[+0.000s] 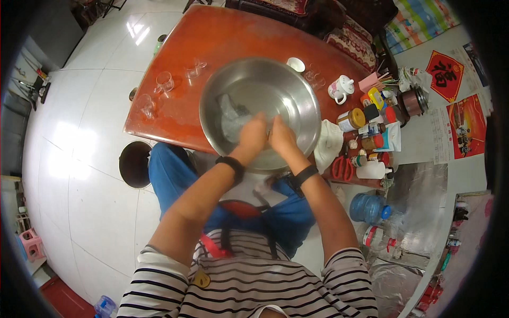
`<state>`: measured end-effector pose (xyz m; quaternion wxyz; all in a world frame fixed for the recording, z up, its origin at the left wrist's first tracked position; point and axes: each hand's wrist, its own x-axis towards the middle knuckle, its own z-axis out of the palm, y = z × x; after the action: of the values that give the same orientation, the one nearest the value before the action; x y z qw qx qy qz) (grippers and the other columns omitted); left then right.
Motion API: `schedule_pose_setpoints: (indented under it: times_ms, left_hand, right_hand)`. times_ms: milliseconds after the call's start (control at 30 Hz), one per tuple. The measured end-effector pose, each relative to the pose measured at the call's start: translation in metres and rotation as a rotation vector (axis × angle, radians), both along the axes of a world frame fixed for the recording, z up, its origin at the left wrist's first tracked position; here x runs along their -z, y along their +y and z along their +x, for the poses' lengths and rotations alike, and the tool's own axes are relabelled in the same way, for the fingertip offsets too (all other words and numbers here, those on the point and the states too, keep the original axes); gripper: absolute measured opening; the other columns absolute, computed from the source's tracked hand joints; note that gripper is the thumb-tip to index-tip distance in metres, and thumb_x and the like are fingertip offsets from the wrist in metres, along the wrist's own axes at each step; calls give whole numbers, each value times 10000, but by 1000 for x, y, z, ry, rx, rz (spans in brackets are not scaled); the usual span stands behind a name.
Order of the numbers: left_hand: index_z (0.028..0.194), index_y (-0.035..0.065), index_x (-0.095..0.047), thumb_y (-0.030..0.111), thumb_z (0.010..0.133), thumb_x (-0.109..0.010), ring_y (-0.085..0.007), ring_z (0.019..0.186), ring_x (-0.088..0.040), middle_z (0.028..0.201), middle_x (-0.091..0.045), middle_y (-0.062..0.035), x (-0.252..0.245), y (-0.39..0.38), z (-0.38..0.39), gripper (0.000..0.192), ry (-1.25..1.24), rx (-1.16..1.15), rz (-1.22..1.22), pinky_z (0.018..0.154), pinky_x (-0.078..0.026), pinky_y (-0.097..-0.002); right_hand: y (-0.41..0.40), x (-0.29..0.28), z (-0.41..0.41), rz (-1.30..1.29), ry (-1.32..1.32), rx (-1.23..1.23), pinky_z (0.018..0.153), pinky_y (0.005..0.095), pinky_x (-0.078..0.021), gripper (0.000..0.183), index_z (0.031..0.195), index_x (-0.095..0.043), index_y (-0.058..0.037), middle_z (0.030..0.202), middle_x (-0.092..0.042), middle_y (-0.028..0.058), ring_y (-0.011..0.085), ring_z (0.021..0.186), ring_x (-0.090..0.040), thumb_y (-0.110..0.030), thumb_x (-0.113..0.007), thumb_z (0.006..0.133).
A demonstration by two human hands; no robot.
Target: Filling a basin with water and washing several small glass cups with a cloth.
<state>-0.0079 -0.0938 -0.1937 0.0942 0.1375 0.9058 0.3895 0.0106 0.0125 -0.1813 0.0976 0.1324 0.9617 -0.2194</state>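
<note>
A large stainless steel basin [210, 115] stands at the near edge of a reddish wooden table [214, 35], partly over my lap. Inside it lies a crumpled, wet-looking pale cloth or piece of plastic [232, 115]; which one I cannot tell. Both my hands are over the basin, close together and blurred. My left hand [253, 133] is beside the pale piece, its fingers curled. My right hand [281, 134] is just to the right, fingers bent toward the left hand. Whether either hand grips something small between them cannot be made out.
Clear glass cups [164, 81] stand left of the basin. A white bowl [296, 64], a lidded mug [341, 88], jars [350, 119], red-handled scissors [342, 168] and a white cloth [329, 143] are to the right. A dark bin [135, 164] stands on the floor at the left.
</note>
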Motion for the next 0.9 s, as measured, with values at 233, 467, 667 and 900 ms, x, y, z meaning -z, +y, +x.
schedule_pose_setpoints:
  times_ms: [233,467,667,900]
  left_hand:
    - [1038,3,-480,103,752,-523,-366,936,-521,1020,-534,-225,13,-5,3,307,171,229,27,756,-439,-416]
    - [925,39,-578,177,787,-507,-331,817,-578,918,-592,-180,65,5,-15,208,-220,27,371,714,-462,-390]
    - [988,25,-540,189,797,-491,-344,887,-575,969,-589,-190,32,7,-4,256,-290,-174,415,754,-457,-397]
    - [1006,-1,-422,199,767,-517,-382,917,-559,975,-575,-241,-20,-7,-3,325,-306,-74,-122,790,-430,-425]
  right_hand:
    - [3,5,5,100,26,-167,718,449,-445,310,1031,-423,-9,859,-583,248,389,826,-569,-163,-519,780]
    - [11,51,-16,-394,165,200,720,467,-423,242,986,-457,-10,954,-540,272,391,849,-555,-208,-432,849]
    - [3,-2,-2,44,248,-67,606,451,-445,166,863,-497,-3,770,-586,200,369,699,-576,-154,-439,823]
    - [5,-9,-2,338,410,-403,549,437,-460,95,826,-514,-17,708,-590,145,346,646,-581,-63,-436,798]
